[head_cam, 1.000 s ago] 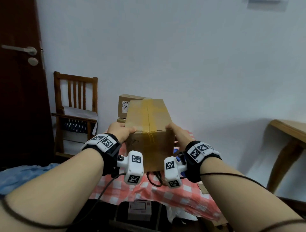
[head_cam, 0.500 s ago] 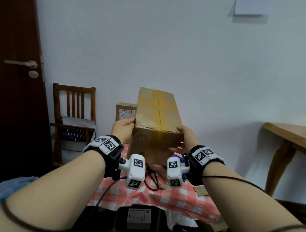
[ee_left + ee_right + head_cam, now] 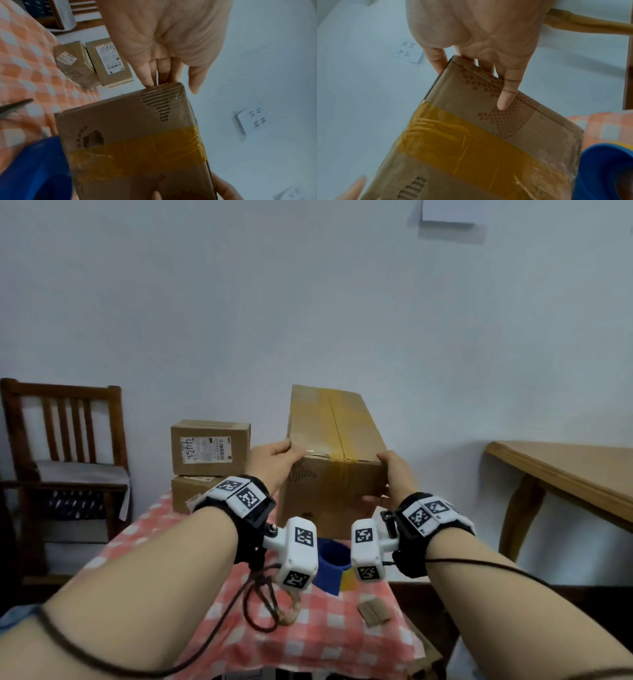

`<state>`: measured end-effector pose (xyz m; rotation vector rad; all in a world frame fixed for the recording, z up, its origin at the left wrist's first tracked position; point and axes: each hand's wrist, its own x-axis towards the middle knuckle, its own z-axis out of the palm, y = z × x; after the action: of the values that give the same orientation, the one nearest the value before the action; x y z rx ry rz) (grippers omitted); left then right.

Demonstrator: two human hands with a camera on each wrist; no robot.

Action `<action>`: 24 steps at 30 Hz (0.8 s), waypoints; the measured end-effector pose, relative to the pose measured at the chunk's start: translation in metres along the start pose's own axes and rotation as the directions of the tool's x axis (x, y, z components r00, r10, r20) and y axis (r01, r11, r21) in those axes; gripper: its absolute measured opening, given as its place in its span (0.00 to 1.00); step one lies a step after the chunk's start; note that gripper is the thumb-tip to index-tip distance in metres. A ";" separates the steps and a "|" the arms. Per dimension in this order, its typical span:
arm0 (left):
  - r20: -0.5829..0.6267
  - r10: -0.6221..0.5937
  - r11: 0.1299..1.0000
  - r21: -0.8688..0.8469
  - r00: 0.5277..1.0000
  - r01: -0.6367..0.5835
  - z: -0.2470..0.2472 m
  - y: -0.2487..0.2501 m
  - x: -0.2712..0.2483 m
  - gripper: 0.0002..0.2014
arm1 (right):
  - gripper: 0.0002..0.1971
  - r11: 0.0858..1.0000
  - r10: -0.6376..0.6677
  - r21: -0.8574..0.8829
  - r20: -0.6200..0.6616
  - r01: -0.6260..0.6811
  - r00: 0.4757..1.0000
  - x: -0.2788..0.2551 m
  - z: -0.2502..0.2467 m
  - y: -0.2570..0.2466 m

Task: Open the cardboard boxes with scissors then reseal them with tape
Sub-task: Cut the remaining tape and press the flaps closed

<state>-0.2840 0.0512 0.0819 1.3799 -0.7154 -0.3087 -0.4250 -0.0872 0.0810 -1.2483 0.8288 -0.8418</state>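
Note:
I hold a brown cardboard box [image 3: 334, 474] with both hands above the checked table [image 3: 308, 638]; its far end is tipped up. Yellow-brown tape [image 3: 337, 433] runs along its top seam and down the near face. My left hand [image 3: 275, 458] grips the upper left corner, fingers along the side and thumb on top. My right hand [image 3: 394, 474] grips the upper right corner, one finger [image 3: 505, 100] lying on the near face. A blue tape roll [image 3: 334, 563] sits just below the box. In the left wrist view a scissor blade [image 3: 15, 106] lies on the cloth.
Two smaller taped boxes [image 3: 210, 446] are stacked at the table's back left. A cardboard scrap [image 3: 375, 611] lies near the front right. A wooden chair [image 3: 65, 440] stands to the left and a wooden table [image 3: 565, 470] to the right. A paper note [image 3: 448, 212] hangs on the wall.
Both hands have lifted the box, tipped its far end upward and carried it a little to the right. Their grip on the near corners is the same.

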 end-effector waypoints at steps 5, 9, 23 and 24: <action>-0.027 0.004 0.999 0.049 1.000 -0.002 0.019 -0.012 0.040 0.04 | 0.11 0.998 -0.028 -0.059 -0.040 0.026 0.999 0.040 0.004 -0.004; -0.061 -0.030 0.997 0.065 0.998 0.034 0.023 -0.030 0.077 0.17 | 0.12 0.993 -0.040 -0.113 -0.045 0.035 0.998 0.079 0.020 -0.003; -0.198 -0.073 0.982 0.157 0.977 0.105 -0.004 -0.096 0.152 0.11 | 0.10 0.967 0.009 -0.253 0.048 0.003 0.999 0.176 0.082 0.026; -0.220 -0.071 0.983 0.150 0.973 0.105 -0.005 -0.100 0.152 0.10 | 0.10 0.961 -0.014 -0.274 0.062 0.031 0.998 0.183 0.083 0.029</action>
<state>-0.1459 -0.0547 0.0287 1.5745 -0.5098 -0.1714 -0.2650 -0.2087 0.0507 -1.5223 0.9068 -0.7198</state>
